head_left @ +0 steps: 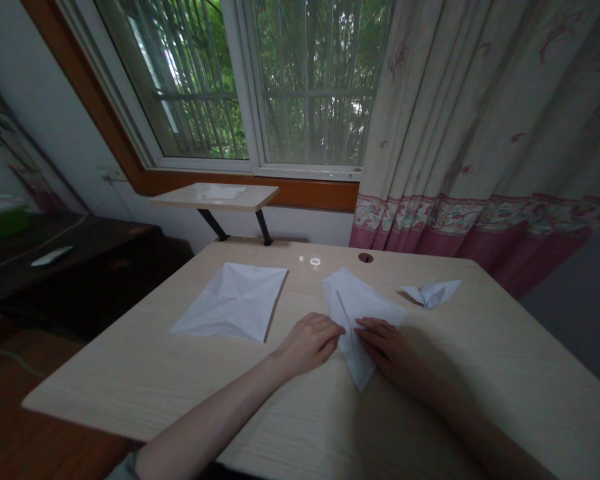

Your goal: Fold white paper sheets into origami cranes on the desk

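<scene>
A partly folded sheet of white paper (363, 297) lies on the desk in front of me, its narrow point toward me and a crease or flap edge running down its middle. My left hand (313, 340) is at its left side, fingers curled and closed on the paper near that middle line. From the right, my right hand (387, 347) rests on the same paper with fingers stretched out and lying flat, fingertips close to the middle edge. The underside of the paper and part of its right edge are hidden by my hands.
A creased white sheet (230, 300) lies flat to the left on the wooden desk (145, 380). A folded paper bird (430, 293) stands at the right. At the back are a small raised shelf (180, 195) with white paper on it and a round cable hole (365, 258).
</scene>
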Available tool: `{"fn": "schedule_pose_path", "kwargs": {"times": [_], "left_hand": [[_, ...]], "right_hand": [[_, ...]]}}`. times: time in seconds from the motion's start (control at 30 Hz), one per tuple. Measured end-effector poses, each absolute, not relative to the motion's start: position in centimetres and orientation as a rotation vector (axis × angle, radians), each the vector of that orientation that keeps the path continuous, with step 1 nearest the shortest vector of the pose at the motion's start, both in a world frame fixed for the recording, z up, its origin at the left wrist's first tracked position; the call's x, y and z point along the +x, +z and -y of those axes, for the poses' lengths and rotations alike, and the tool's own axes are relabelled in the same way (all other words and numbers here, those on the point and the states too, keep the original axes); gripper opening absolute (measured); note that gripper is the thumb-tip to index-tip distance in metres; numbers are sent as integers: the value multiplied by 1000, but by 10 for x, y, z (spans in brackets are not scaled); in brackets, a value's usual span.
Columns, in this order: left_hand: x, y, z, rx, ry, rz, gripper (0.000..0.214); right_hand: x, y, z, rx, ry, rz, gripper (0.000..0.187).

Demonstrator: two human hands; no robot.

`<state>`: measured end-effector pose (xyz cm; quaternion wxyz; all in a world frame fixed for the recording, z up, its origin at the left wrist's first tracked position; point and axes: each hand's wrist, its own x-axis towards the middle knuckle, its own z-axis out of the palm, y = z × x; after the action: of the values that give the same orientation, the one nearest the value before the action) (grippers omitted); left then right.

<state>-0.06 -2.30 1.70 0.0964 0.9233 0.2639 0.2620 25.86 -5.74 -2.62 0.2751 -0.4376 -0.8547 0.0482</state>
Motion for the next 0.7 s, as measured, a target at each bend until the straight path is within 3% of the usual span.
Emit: {"fn": "schedule_pose_path", "kwargs": {"times": [0.27, 0.7], "left_hand": [[-2, 28, 28, 2818, 918, -676, 32], [0, 25, 27, 2879, 842, -634, 21]], "right_hand": [[262, -28, 56, -1180, 28, 2341, 38], [262, -35, 56, -1310, 3, 2389, 40]]}}
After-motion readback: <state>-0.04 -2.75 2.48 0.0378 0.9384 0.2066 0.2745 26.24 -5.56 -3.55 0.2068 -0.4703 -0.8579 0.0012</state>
